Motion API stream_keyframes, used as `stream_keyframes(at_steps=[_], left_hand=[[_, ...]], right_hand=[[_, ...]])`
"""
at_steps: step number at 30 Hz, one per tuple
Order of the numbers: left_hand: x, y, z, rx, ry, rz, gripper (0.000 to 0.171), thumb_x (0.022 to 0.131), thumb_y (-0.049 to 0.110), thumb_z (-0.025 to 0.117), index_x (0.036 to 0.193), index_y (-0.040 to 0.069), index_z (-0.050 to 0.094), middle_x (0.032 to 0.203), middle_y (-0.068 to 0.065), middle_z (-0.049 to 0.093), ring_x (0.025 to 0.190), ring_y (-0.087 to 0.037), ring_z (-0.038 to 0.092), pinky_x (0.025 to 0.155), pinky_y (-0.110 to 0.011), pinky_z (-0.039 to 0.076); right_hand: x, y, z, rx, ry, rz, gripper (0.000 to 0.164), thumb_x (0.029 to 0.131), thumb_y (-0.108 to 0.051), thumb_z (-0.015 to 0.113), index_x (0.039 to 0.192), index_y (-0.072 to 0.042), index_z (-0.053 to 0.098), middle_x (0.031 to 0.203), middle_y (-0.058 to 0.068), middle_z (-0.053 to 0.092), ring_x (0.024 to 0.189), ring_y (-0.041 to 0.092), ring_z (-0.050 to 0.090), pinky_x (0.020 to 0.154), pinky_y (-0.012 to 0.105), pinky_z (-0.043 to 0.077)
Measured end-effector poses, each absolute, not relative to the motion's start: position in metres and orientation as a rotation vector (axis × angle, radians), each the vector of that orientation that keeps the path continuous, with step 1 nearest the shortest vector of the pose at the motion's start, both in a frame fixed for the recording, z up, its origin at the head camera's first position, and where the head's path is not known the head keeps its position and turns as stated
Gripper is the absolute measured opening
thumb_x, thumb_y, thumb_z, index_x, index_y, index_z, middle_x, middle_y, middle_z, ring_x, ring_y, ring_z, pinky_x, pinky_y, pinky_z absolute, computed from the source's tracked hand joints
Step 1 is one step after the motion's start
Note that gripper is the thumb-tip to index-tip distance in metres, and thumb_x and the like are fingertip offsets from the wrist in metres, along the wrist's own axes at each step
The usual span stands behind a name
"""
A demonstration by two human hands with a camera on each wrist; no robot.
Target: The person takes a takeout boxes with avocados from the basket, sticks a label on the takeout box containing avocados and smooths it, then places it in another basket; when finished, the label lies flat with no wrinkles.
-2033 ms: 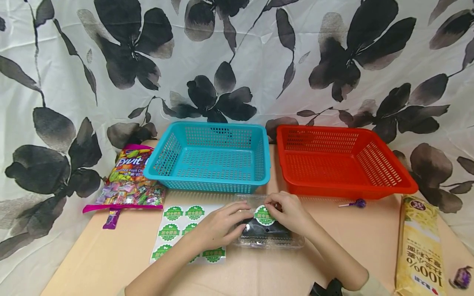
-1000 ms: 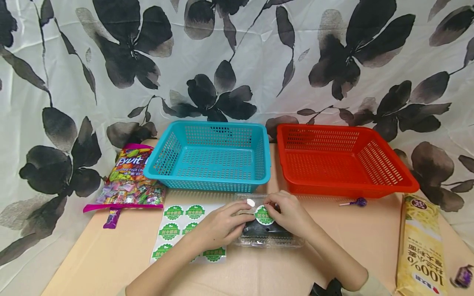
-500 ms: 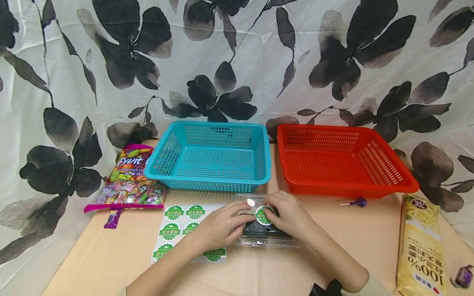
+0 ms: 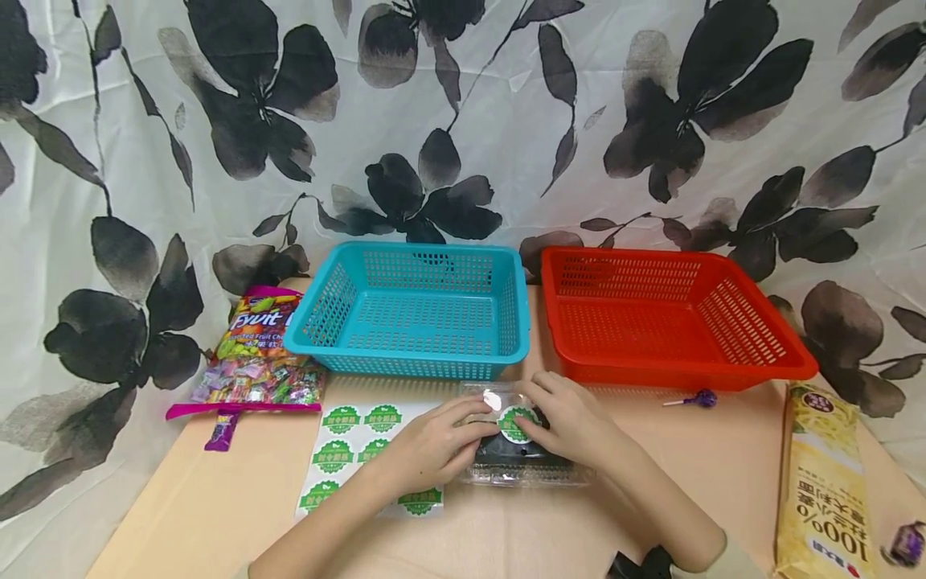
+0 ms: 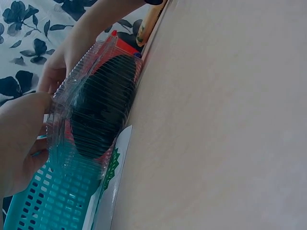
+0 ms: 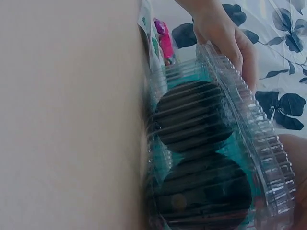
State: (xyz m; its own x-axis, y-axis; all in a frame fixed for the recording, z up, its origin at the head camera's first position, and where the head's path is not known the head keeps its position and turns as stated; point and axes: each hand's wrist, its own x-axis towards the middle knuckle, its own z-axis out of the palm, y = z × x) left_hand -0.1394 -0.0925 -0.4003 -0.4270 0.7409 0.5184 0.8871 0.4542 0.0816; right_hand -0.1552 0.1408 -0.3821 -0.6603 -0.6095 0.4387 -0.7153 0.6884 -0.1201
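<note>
A clear ribbed plastic clamshell box [image 4: 531,479] sits on the table before the baskets. Inside it are two large dark rounded things [image 6: 194,115], whose kind I cannot tell. On the lid lies a round green-and-white sticker [image 4: 514,426]. My right hand [image 4: 575,422] touches the sticker, its thumb across the lower right part and its fingers extended over the lid's far side. My left hand [image 4: 432,446] rests on the box's left side, fingertips on the lid. Under the left forearm is a sheet of similar green stickers [image 4: 336,454], partly hidden.
A blue basket [image 4: 408,366] and a red basket [image 4: 673,374] stand behind the box. At left lie a fruit candy bag [image 4: 253,362] and a small purple sweet [image 4: 220,432]. At right are a lollipop [image 4: 700,399], a yellow pasta pack [image 4: 823,482] and a purple wrapped sweet [image 4: 904,544].
My right fingers have gone from pinching the sticker's edge to lying spread over it, thumb on its face. The left hand stays on the box.
</note>
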Motion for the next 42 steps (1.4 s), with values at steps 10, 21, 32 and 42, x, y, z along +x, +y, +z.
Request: stream_keyframes(at_steps=[10, 21, 32, 42], left_hand=[[-0.139, -0.089, -0.402, -1.374, -2.263, -0.497, 0.026, 0.084, 0.013, 0.05, 0.107, 0.015, 0.062, 0.115, -0.004, 0.056, 0.115, -0.019, 0.047, 0.101, -0.027, 0.034], [-0.137, -0.088, -0.402, -1.352, -2.279, -0.492, 0.029, 0.084, 0.012, 0.049, 0.111, 0.014, 0.059, 0.116, -0.005, 0.054, 0.115, -0.02, 0.048, 0.098, -0.026, 0.037], [-0.135, -0.095, -0.396, -1.353, -2.31, -0.509, 0.03, 0.083, 0.014, 0.053, 0.112, 0.013, 0.058, 0.12, -0.004, 0.052, 0.115, -0.018, 0.047, 0.098, -0.028, 0.037], [-0.13, -0.155, -0.381, -1.066, -2.475, -0.376, 0.042, 0.08, 0.022, 0.059, 0.12, 0.012, 0.053, 0.131, -0.009, 0.044, 0.124, -0.028, 0.037, 0.105, -0.041, 0.026]], right_hand=[[-0.158, 0.145, -0.388, 1.189, -2.411, 0.439, 0.017, 0.073, -0.026, 0.07, 0.087, -0.02, 0.063, 0.081, -0.007, 0.051, 0.074, 0.005, 0.044, 0.061, 0.019, 0.042], [-0.152, 0.153, -0.386, 1.141, -2.468, 0.423, 0.023, 0.075, -0.038, 0.066, 0.093, -0.023, 0.065, 0.087, -0.009, 0.053, 0.077, 0.005, 0.043, 0.062, 0.02, 0.04], [-0.145, 0.163, -0.387, 1.078, -2.523, 0.407, 0.037, 0.077, -0.042, 0.062, 0.109, -0.024, 0.061, 0.097, -0.011, 0.054, 0.085, 0.004, 0.043, 0.068, 0.023, 0.042], [-0.141, 0.188, -0.386, 0.963, -2.542, 0.484, 0.036, 0.079, -0.037, 0.062, 0.11, -0.019, 0.06, 0.105, -0.008, 0.053, 0.098, 0.009, 0.044, 0.081, 0.033, 0.043]])
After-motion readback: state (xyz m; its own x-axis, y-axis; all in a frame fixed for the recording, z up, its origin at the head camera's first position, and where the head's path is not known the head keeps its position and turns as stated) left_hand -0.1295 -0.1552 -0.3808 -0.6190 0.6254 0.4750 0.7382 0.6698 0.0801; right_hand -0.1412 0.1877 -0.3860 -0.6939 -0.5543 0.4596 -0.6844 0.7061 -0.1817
